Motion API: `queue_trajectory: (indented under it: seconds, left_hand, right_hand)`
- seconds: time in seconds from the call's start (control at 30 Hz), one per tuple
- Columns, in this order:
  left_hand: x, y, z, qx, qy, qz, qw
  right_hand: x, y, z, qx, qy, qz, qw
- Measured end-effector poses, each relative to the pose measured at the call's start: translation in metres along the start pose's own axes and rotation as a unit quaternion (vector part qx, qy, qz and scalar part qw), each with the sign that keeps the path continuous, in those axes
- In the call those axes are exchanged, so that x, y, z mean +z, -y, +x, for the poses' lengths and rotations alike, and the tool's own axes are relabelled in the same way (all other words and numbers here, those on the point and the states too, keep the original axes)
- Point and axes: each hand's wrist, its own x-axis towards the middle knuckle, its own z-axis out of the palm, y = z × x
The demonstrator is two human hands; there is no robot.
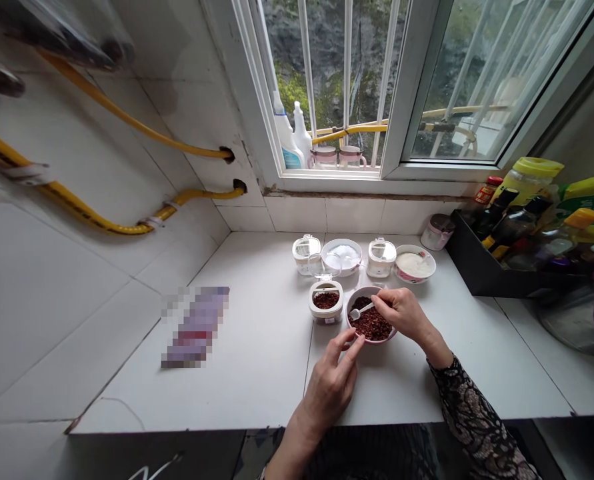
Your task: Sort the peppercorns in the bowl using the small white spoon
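Observation:
My right hand (404, 312) pinches the handle of a small white spoon (364, 310). The spoon's head rests on dark reddish-brown grains, which look like Sichuan peppercorns (374, 327), in a round bowl (349, 308) with a pinkish outside. My left hand (331, 381) has its fingertips closed on the bowl's near-left rim. Just left of the bowl stands a clear-and-white seasoning jar (327, 315) with its lid raised, holding the same dark grains. Behind are two more white-topped jars (307, 250), a bowl of white granules (343, 272), and a flowered bowl (415, 275) with off-white powder.
A black bin (481, 280) of bottles stands at the right, with a dark-lidded jar (435, 233) beside it. A blurred-out purple packet (197, 330) lies left on the white counter (261, 373). Yellow hoses (127, 230) run along the left wall. Spray bottles (301, 137) stand at the window.

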Motion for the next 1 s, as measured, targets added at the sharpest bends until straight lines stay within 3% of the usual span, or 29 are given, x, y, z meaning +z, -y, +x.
queue_trajectory:
  seconds: [0.23,0.6,1.0]
  left_hand:
    - [0.0,-0.001,0.0,-0.01,0.005,0.006,1.0]
    - [0.001,0.0,0.001,-0.001,-0.004,0.007,1.0]
    - [0.0,-0.001,0.001,-0.003,-0.001,0.001,1.0]
  right_hand:
    - [-0.006,-0.002,0.001,0.045,0.014,0.067,0.997]
    - [-0.012,-0.01,0.004,0.058,-0.004,0.068,0.996]
    - [-0.018,-0.004,-0.001,0.022,0.075,0.005,0.997]
